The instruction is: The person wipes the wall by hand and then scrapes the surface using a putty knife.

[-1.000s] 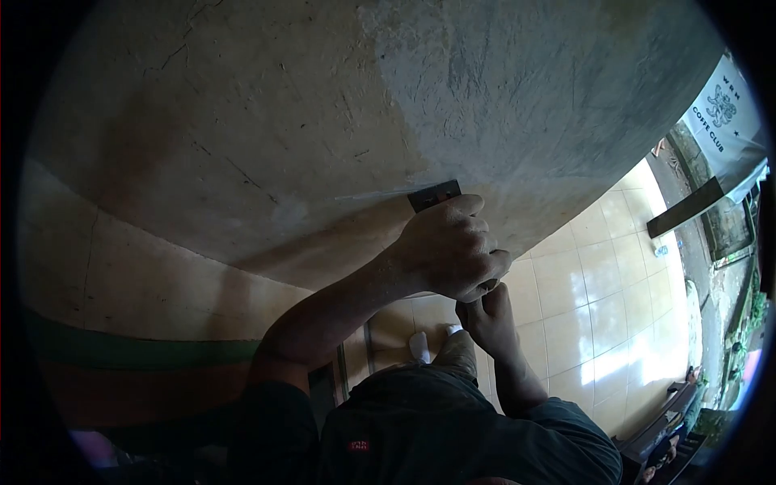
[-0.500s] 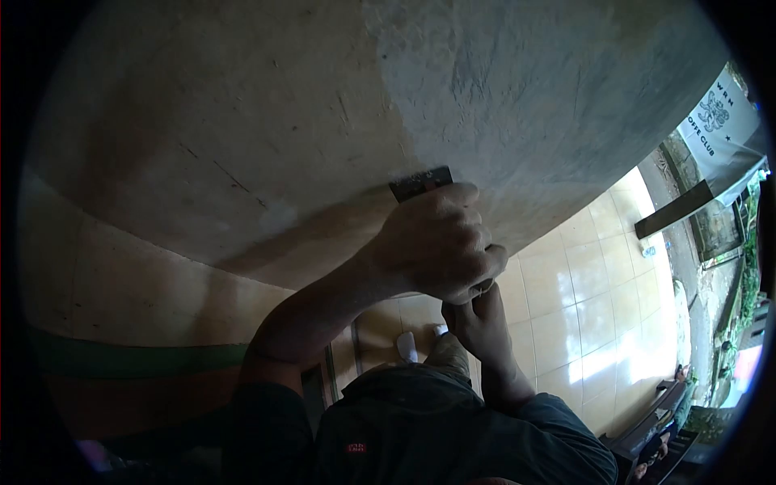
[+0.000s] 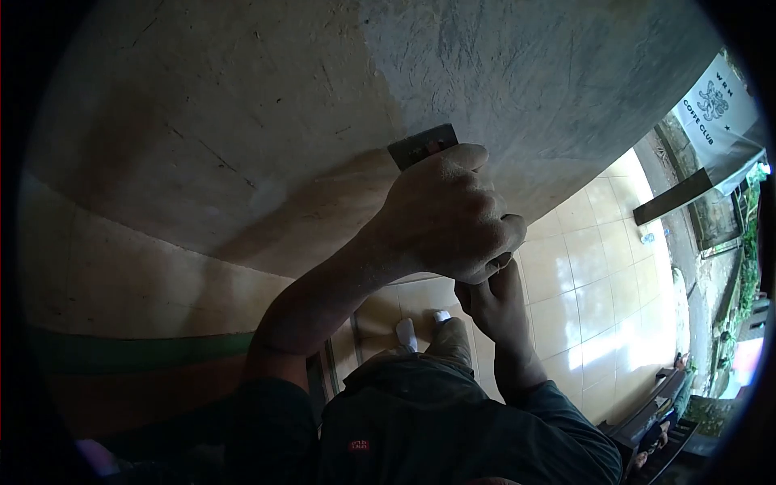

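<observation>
My left hand [image 3: 453, 214] is closed round a dark flat block [image 3: 424, 145], whose far end sticks out beyond the thumb side, close to the wall [image 3: 307, 89]. Pale dust covers the knuckles. Just below it, my right hand [image 3: 497, 307] is closed near the underside of the left fist; what its fingers hold, if anything, is hidden. Beside the block, the wall changes from a brownish, scratched area on the left to a greyer, streaked area on the right.
A green band [image 3: 137, 353] runs along the lower left. Tiled floor [image 3: 578, 283] lies below and to the right, with my feet in white footwear [image 3: 406, 333]. At the right are a printed banner [image 3: 715, 105], a dark beam [image 3: 671, 200] and a seated person [image 3: 659, 436] on a bench.
Both hands and the block have moved up along the wall, the hands also slightly to the right. More of the block's face shows. The view has shifted slightly.
</observation>
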`<action>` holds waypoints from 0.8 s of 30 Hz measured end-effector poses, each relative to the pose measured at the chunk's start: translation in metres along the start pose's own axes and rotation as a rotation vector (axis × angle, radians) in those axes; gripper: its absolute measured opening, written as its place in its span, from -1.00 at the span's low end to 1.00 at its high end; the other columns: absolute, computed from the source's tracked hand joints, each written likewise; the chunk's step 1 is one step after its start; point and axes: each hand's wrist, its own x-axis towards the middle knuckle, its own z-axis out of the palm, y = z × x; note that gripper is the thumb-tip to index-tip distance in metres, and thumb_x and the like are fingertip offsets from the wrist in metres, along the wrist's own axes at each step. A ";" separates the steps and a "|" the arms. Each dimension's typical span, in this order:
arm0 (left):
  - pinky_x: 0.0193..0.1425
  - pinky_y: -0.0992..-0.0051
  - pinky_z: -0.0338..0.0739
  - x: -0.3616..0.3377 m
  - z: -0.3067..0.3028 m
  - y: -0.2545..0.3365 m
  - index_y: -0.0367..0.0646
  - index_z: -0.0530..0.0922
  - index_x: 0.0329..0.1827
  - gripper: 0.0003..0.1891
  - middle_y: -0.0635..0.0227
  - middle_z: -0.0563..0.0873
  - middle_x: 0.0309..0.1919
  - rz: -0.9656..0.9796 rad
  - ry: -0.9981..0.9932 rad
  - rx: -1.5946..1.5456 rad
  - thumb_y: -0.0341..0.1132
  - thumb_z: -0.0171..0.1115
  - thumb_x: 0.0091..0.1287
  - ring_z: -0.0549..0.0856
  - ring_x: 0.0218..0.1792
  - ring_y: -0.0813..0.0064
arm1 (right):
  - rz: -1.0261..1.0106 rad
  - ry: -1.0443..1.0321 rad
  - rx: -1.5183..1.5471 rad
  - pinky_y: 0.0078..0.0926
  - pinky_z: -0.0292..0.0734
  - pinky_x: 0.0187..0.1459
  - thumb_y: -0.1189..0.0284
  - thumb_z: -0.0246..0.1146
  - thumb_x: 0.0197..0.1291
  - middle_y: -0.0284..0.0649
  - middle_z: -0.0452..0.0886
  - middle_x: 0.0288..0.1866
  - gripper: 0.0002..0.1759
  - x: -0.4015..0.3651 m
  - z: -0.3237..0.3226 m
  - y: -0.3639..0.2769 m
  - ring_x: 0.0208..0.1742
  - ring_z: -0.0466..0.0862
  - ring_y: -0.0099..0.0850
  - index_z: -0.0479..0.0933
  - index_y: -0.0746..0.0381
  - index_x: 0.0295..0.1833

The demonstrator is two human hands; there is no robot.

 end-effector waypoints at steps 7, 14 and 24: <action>-0.44 0.48 0.25 -0.005 -0.003 -0.008 0.06 0.36 -0.77 -0.78 0.53 0.35 -0.86 -0.021 0.004 0.047 -0.34 0.30 -0.28 0.32 -0.80 0.58 | 0.002 0.023 -0.050 -0.41 0.23 -0.61 0.32 0.07 0.32 -0.14 0.39 -0.76 -0.53 0.008 0.013 0.006 -0.66 0.41 -0.53 0.35 0.43 -0.60; -0.42 0.40 0.49 -0.037 0.009 0.017 -0.18 0.38 -0.61 -0.89 0.36 0.52 -0.63 -0.019 0.592 -0.191 -0.50 0.15 -0.04 0.53 -0.62 0.44 | 0.082 -0.144 0.203 -0.69 0.13 -0.60 0.22 0.03 0.43 -0.43 0.36 -0.66 -0.66 -0.008 0.003 0.001 -0.64 0.29 -0.73 0.38 0.34 -0.10; -0.54 0.63 0.48 -0.143 0.081 0.127 -0.24 0.21 0.32 -0.42 0.28 0.56 -0.44 -1.046 0.754 -1.465 -0.05 0.10 0.41 0.52 -0.60 0.61 | -0.091 -0.103 0.097 -0.56 0.43 -0.38 0.26 -0.05 0.46 -0.29 0.51 -0.38 -0.68 -0.019 0.036 0.023 -0.42 0.50 -0.53 0.33 0.23 0.15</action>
